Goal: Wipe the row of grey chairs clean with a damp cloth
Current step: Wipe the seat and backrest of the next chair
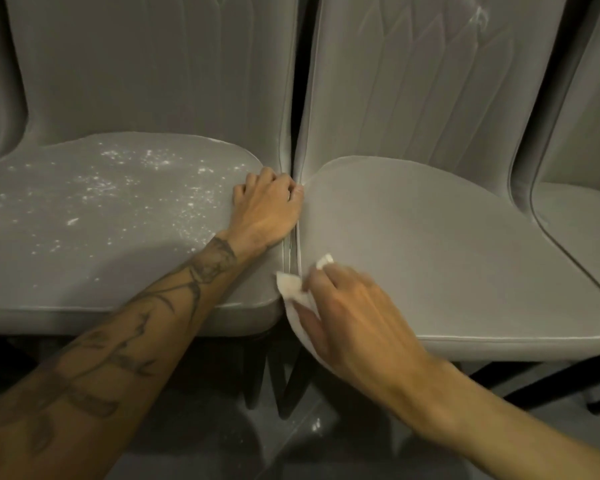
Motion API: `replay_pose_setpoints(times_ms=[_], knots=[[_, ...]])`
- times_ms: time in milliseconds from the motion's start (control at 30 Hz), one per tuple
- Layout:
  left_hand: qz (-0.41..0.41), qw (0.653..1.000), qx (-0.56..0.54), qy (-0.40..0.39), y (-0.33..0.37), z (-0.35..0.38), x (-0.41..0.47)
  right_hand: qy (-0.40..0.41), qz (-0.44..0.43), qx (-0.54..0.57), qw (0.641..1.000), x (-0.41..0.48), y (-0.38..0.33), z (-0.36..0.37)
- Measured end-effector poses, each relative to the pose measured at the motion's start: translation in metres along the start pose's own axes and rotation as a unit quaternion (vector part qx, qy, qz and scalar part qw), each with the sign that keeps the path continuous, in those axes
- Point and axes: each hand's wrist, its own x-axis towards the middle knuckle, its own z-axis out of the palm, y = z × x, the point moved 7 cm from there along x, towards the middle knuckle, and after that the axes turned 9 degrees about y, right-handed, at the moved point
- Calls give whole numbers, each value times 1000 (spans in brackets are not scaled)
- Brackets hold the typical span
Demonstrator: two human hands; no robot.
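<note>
At the near edge, above dark floor (194, 427) and black chair legs (290, 386): right hand (347, 306), motion-blurred, fingers pinched round a white cloth (291, 289), set at the front left corner of the right seat (447, 258), just over the gap between two seats. Beyond it, left hand (267, 209), fingers curled over the right edge of the left seat (101, 209), tips sunk into the gap and out of sight. Gap running near to far. White specks across the left seat, left of the cloth, over the seam; none visible on the right seat. Judged next: cloth to cross leftward — right hand the carrier, left hand nearer the specks but clothless. Farther back, backrests, tops cut off; third chair (575, 216) at the right margin, partly out of frame. Dampness of cloth — not discernible.
</note>
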Motion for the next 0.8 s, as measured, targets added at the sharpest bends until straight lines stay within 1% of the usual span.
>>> replay_pose_setpoints(times_ms=[67, 200, 267, 333, 400, 467, 533, 633, 733, 800], knots=[[11, 1000, 19, -3, 0, 2, -1, 12, -16, -5, 1000, 10, 0, 3], [54, 996, 67, -5, 3, 9, -7, -41, -47, 25, 998, -24, 22, -9], [67, 994, 82, -1, 5, 9, -9, -50, -39, 18, 998, -45, 42, -21], [69, 993, 91, -2, 6, 9, -10, -44, -28, 21, 998, -49, 52, -25], [67, 993, 97, -8, 8, 9, -11, -25, -29, 43, 998, -37, 43, -22], [67, 992, 107, -10, 8, 10, -11, -12, -45, 33, 998, -23, 28, -12], [69, 991, 114, -9, 7, 10, -10, -9, -67, 16, 998, -25, 27, -9], [70, 991, 113, -5, 4, 11, -8, -16, -59, 43, 997, -54, 68, -24], [79, 990, 121, 0, 3, 12, -9, -37, -8, -1, 999, -84, 123, -41], [85, 988, 126, 2, 4, 11, -11, -18, 12, -11, 1000, -86, 132, -44]])
